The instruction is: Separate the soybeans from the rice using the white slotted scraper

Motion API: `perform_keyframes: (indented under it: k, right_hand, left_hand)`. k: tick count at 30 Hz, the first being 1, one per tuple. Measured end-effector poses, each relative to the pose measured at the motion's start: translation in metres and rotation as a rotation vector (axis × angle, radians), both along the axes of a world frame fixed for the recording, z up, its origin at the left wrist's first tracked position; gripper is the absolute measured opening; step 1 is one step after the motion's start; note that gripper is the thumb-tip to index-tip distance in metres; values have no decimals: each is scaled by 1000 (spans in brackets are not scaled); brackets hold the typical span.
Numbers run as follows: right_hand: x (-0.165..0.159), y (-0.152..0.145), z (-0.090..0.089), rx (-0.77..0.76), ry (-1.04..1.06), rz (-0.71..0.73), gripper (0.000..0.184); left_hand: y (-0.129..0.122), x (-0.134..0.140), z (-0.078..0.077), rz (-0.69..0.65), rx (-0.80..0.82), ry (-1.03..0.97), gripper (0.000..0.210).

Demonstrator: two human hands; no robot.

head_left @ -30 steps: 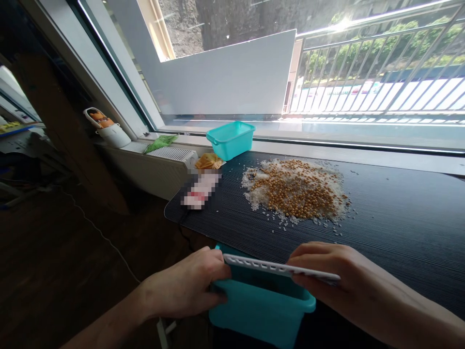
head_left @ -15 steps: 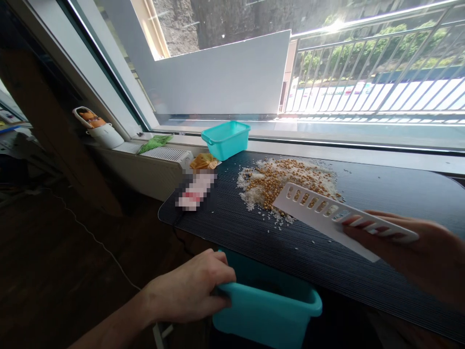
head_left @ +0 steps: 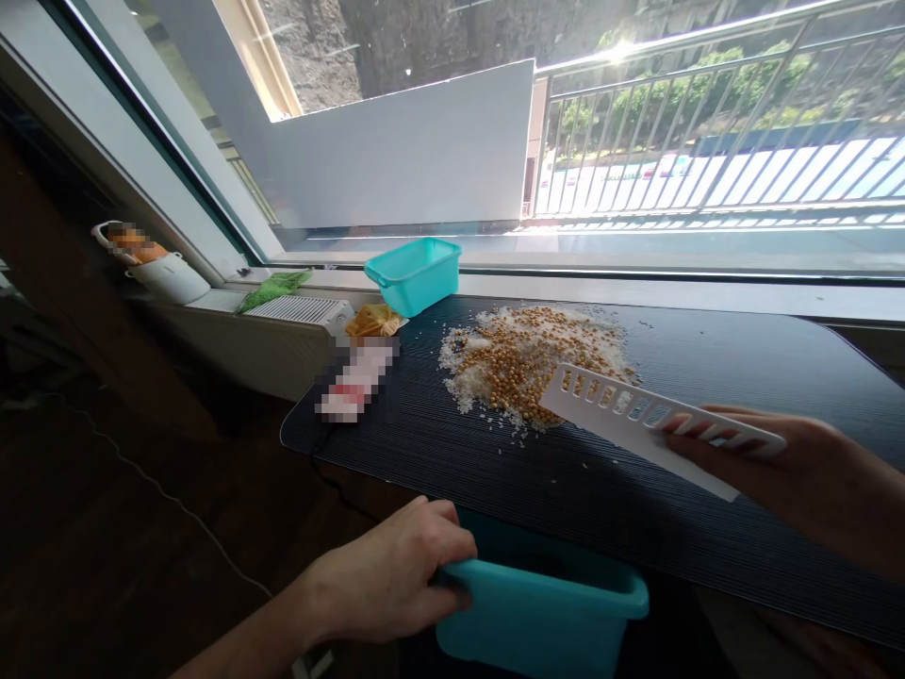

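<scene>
My left hand (head_left: 392, 577) grips the left rim of a teal plastic bin (head_left: 544, 618) held just below the near edge of a black ribbed table mat (head_left: 600, 490). My right hand (head_left: 784, 476) holds a white slotted plastic board (head_left: 643, 424) tilted on its long edge, just in front of and to the right of a pile of white rice mixed with tan soybeans (head_left: 530, 354) on the mat. Loose grains lie scattered around the pile.
A second teal bin (head_left: 414, 273) sits at the mat's far left by the window ledge. A yellow packet (head_left: 372, 322) and a blurred red-white pack (head_left: 353, 379) lie at the mat's left end. A white pot (head_left: 162, 275) and green cloth (head_left: 272, 286) rest on the radiator shelf.
My right hand lifted the slotted board off the near bin's rim and carried it forward and right to the pile's near edge. My left hand stays on the bin.
</scene>
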State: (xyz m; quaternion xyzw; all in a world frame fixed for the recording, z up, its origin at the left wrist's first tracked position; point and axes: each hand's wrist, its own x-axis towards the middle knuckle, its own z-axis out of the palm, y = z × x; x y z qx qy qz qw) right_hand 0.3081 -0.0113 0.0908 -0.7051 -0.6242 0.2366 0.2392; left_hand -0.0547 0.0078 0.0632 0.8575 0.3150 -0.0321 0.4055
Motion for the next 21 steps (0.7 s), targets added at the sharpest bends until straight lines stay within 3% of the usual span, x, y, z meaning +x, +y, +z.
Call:
perform_keyframes:
  k: [4,11,16,21]
  right_hand:
    - [-4,-6,5,8,1,78,60]
    - [-12,-8,21,95,69,48,59]
    - [-3,-10,9,64,40,50,67]
    - [14,-20,-8,41,148,59,69]
  left_hand:
    - [-1,9,1,-29,8,-7,31]
    - [-1,12,8,-43,14,36,31]
    - [-2,12,6,-51,13,20,30]
    - [-2,12,4,-44,11,10,29]
